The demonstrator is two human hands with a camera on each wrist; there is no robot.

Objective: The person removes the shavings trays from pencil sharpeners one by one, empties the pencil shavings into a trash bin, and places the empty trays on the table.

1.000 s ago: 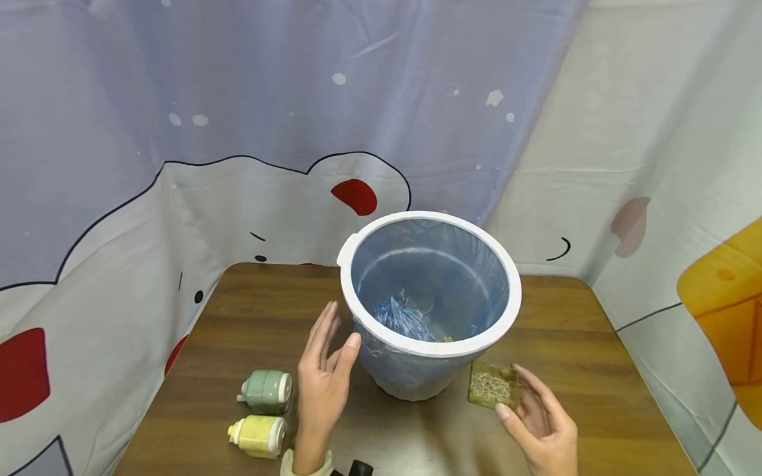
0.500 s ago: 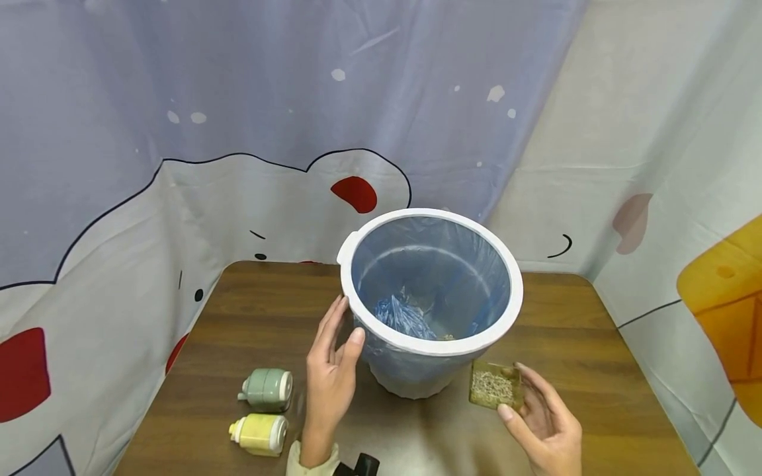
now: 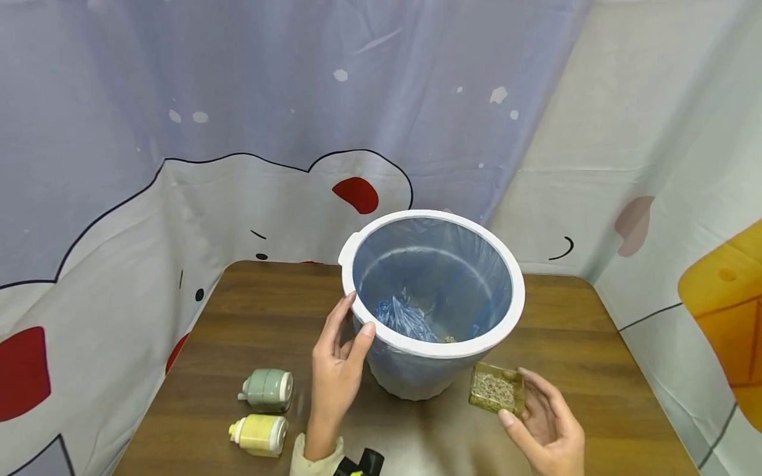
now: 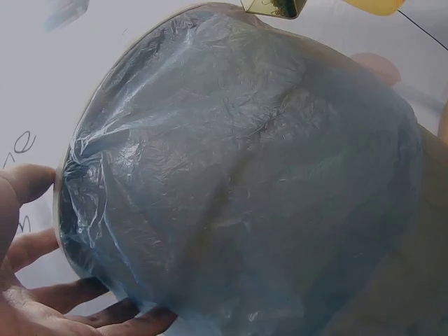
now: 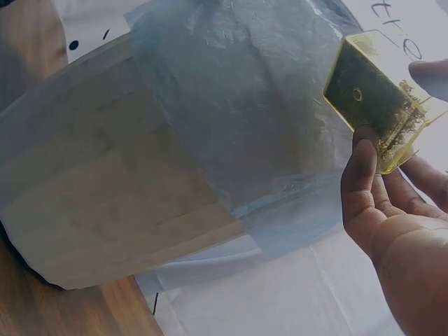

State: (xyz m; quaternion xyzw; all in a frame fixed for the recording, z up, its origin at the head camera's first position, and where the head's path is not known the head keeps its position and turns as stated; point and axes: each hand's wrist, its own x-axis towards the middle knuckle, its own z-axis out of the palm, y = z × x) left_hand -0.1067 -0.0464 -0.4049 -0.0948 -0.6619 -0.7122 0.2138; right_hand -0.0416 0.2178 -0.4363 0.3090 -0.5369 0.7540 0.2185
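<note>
A white-rimmed trash bin (image 3: pixel 437 350) stands on the table, lined with a thin blue plastic bag that also hangs down its outside. My left hand (image 3: pixel 336 380) is at the near left of the rim, its thumb and fingertips touching the edge; the left wrist view shows its fingers (image 4: pixel 77 294) spread along the bagged side. To the right of the bin, my right hand (image 3: pixel 550 426) holds a small see-through yellow-green box (image 3: pixel 493 390) between thumb and fingers. Dry, light brown bits lie in this box, which tilts slightly.
Crumpled blue plastic (image 3: pixel 406 318) and some light brown crumbs (image 3: pixel 446 339) lie inside the bin. A green bottle (image 3: pixel 266 390) and a yellow bottle (image 3: pixel 260 434) lie on their sides at the left of the wooden table (image 3: pixel 280 301). Printed curtains (image 3: pixel 268 86) hang behind.
My left hand has moved right and touches the bin's rim. The small box in my right hand has shifted slightly right and tilts a little more.
</note>
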